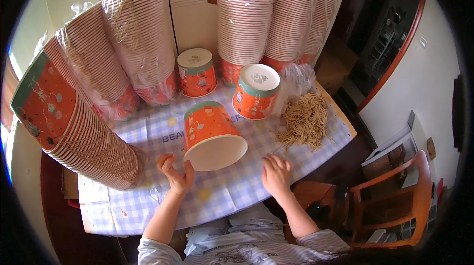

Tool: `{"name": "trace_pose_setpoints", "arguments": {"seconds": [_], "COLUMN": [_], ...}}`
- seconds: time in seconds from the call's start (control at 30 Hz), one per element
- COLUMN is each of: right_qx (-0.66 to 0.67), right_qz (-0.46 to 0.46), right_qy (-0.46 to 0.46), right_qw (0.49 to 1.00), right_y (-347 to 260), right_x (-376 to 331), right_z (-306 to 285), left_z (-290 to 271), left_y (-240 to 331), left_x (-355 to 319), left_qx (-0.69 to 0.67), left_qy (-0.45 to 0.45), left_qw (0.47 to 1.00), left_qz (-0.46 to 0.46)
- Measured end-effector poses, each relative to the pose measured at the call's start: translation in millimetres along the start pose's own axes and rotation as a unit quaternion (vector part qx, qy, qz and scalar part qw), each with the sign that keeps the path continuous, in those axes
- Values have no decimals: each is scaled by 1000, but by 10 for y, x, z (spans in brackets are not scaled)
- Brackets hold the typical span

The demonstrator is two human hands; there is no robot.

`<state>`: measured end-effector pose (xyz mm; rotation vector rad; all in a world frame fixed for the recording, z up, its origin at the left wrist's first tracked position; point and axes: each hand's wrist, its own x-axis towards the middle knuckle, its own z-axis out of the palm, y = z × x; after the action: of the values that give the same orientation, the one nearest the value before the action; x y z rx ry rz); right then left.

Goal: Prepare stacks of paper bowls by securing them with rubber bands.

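Orange bucket lies tipped beside left hand, 2 upturned buckets behind.

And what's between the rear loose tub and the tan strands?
In the head view, another upside-down tub, then crumpled clear plastic.

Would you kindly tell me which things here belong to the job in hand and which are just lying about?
Seemingly part of the job:
Tipped orange bucket, between the left hand and right hand
Two upturned buckets
Leaning bucket stack, far left
Plastic-wrapped bucket stacks
Tan stringy pile

Probably just around:
Crumpled clear plastic
Wooden chair, off to the right
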<state>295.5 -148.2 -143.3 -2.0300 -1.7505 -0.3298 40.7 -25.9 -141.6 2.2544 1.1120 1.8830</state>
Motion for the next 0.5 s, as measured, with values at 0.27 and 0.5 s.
{"name": "trace_pose_setpoints", "arguments": {"seconds": [0.27,0.5], "right_qx": [91,166], "right_qz": [-52,-121], "right_qy": [-43,-107], "right_qw": [994,973], "right_y": [-418,-822], "right_x": [-272,-524], "right_z": [-112,-163], "left_z": [39,98], "left_y": [113,49], "left_x": [-1,37], "left_qx": [29,54], "left_qy": [-72,-143], "left_qw": [993,988], "left_qz": [87,33]}}
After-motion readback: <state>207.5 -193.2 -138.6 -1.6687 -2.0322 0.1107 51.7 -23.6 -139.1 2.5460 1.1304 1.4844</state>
